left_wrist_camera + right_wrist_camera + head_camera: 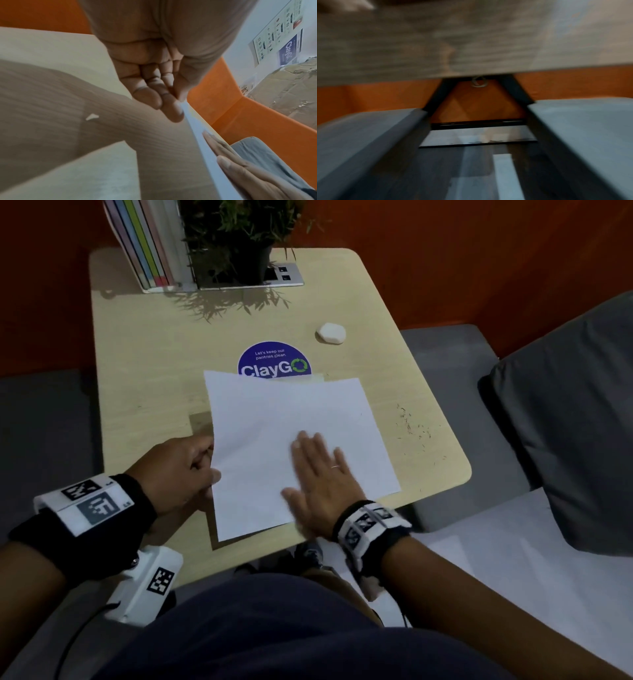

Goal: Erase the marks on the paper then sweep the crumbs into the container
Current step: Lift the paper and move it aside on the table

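A white sheet of paper (291, 412) lies slightly askew in the middle of the pale wooden table (150, 378). My left hand (210, 463) pinches the sheet's left edge; the left wrist view shows the thumb and fingers (171, 108) closed on that edge of the paper (202, 135). My right hand (315, 470) lies flat on the near part of the sheet with straight fingers (231, 162), blurred by motion. Dark eraser crumbs (414, 429) lie scattered on the table to the right of the paper. A white eraser (330, 333) sits at the far right. The right wrist view is blurred and shows no fingers.
A blue round ClayGO sticker (274, 359) is partly under the paper's far edge. Something flat and see-through (200, 421) shows at the paper's left edge. Books (147, 244) and a potted plant (239, 237) stand at the back. A grey cushion (575, 422) lies right of the table.
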Demonstrator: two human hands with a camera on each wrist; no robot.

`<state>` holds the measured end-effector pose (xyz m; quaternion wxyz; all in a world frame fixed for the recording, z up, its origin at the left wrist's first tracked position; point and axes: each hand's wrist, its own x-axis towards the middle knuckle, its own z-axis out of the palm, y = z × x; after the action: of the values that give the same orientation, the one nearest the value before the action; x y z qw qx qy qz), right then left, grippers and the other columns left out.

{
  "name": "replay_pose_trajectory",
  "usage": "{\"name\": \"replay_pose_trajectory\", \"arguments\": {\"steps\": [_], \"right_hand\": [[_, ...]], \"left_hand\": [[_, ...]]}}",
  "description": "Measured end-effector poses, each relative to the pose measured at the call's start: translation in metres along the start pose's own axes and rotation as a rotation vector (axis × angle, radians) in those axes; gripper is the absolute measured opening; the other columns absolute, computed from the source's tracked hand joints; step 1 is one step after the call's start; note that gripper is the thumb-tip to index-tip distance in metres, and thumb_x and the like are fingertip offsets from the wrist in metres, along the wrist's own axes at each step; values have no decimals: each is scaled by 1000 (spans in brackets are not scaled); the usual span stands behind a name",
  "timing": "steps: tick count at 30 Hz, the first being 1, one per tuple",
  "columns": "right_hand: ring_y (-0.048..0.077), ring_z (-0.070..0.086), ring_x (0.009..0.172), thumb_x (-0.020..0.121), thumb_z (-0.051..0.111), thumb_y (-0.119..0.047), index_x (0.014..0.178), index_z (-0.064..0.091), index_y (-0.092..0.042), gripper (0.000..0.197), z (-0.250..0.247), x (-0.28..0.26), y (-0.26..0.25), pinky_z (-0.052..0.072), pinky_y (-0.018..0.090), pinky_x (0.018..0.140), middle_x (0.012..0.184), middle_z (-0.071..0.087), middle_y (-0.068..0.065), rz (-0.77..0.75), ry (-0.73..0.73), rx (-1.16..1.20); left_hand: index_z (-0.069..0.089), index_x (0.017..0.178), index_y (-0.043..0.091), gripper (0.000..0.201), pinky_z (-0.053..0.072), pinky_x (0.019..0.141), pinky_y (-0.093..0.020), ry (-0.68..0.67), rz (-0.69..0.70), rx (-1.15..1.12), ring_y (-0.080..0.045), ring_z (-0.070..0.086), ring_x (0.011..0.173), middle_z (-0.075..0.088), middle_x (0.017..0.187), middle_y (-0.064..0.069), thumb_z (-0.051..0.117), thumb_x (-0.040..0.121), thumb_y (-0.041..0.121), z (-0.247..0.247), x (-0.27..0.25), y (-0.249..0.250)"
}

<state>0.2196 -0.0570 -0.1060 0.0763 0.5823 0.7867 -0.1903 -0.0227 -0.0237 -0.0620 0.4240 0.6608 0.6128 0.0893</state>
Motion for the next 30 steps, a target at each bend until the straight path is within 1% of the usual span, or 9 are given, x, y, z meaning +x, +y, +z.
{"name": "replay_pose_trajectory", "arguments": {"steps": [6, 9, 11, 13, 19, 22, 24, 28, 30], "right_hand": [[20, -16, 146, 96, 23, -48, 151, -5, -10, 72, -18, -10, 82, -2, 46, 119, 159, -17, 6, 484, 115, 92], [23, -18, 145, 97, 29, -48, 151, -2, -8, 74, -30, 10, 55, -4, 46, 117, 158, -20, 8, 307, 92, 19], [21, -17, 145, 97, 30, -47, 151, -4, -11, 74, -30, 23, 21, -5, 44, 116, 158, -19, 6, 93, 52, 65], [19, -15, 146, 97, 30, -47, 151, -3, -15, 72, -24, 28, 4, -4, 44, 118, 159, -15, 3, 14, 1, 92], [17, -19, 145, 95, 21, -49, 151, -10, -17, 71, -14, 4, 67, -6, 43, 119, 158, -19, -1, 325, 91, 44], [19, -15, 146, 97, 23, -46, 152, 1, -12, 69, -21, -7, 94, -2, 47, 119, 159, -14, 5, 497, 120, 70], [25, -19, 145, 93, 13, -52, 151, 11, -9, 72, -19, -6, 82, -3, 51, 116, 159, -15, 10, 376, 103, -64], [18, -20, 143, 88, 9, -54, 152, 0, -9, 78, 0, -7, 9, -8, 43, 115, 159, -14, 8, -46, 48, -6], [14, -23, 142, 90, 11, -55, 151, -4, -12, 76, 7, -11, -2, -10, 41, 117, 158, -16, 3, -55, 9, -23]], "left_hand": [[64, 87, 14, 7, 37, 57, -27, 27, 24, -26, -3, 54, 50, 66, 60, 10, 64, 87, 8, -1, -6, 0], [62, 84, 9, 4, 37, 57, -27, 16, 22, 1, -2, 54, 51, 65, 59, 12, 65, 87, 7, 0, -3, 1], [59, 77, 6, 12, 37, 56, -28, 19, 26, 19, -2, 55, 51, 64, 56, 5, 66, 86, 7, 0, -2, 2], [54, 72, 4, 19, 35, 55, -28, 30, 31, 28, -1, 54, 49, 61, 56, 0, 67, 86, 6, -1, -3, 2], [55, 69, 14, 21, 37, 57, -27, 64, 40, 27, -9, 54, 55, 60, 56, 15, 66, 86, 7, -4, -6, 0], [56, 68, 16, 22, 41, 62, -30, 78, 45, 0, -19, 58, 61, 61, 56, 10, 66, 85, 6, -5, -7, -2], [59, 71, 16, 19, 41, 63, -31, 79, 43, -13, -20, 58, 61, 62, 56, 10, 66, 85, 6, -6, -5, -4], [61, 71, 10, 16, 46, 67, -35, 75, 28, -44, -22, 61, 62, 64, 58, 5, 66, 85, 4, -7, -1, -8], [55, 66, 9, 22, 47, 67, -37, 77, 28, -44, -23, 62, 62, 64, 57, 5, 67, 85, 4, -7, -1, -10]]}}
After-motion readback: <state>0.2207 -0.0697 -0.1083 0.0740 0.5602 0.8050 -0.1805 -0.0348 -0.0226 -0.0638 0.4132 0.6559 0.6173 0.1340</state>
